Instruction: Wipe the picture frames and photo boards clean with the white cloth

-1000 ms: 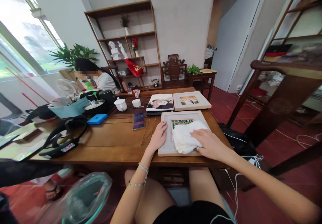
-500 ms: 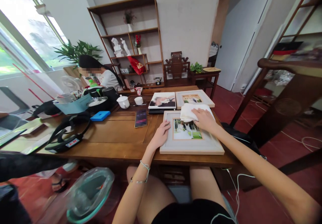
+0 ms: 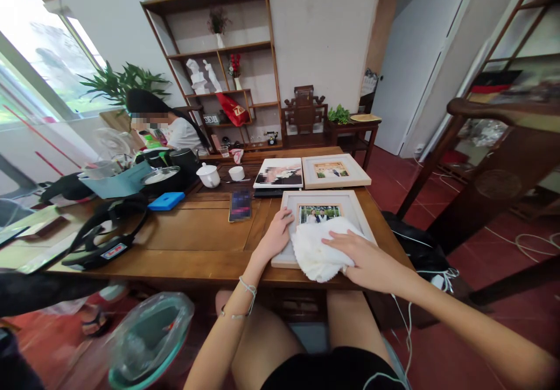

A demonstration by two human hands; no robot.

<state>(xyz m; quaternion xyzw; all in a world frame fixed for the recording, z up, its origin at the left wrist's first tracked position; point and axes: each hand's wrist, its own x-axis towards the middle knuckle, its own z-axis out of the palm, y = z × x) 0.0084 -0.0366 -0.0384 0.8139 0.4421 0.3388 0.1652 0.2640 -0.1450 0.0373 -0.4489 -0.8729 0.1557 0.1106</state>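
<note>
A light-wood picture frame point(image 3: 363, 210) lies flat at the near edge of the table, with a photo of two people point(image 3: 318, 212) inside its pale mount. My left hand point(image 3: 279, 230) holds the frame's left side, fingertips over the border. Under my right hand point(image 3: 356, 256) is a bunched white cloth point(image 3: 317, 253), pressed on the lower part of the frame with the fingers over it. The cloth hides the bottom of the photo and hangs slightly past the frame's front edge.
Behind are a second framed photo point(image 3: 335, 171) and a white-edged photo panel point(image 3: 279, 173). A phone point(image 3: 240, 205), white teapot point(image 3: 208, 175), blue box point(image 3: 166, 201) and black headset point(image 3: 109, 241) are leftward. A lined bin point(image 3: 151, 337) stands below; another person point(image 3: 175, 130) sits beyond.
My right hand has drawn the white cloth from the frame's top edge down to its front edge, uncovering the top of the photo. My left hand stays at the left side.
</note>
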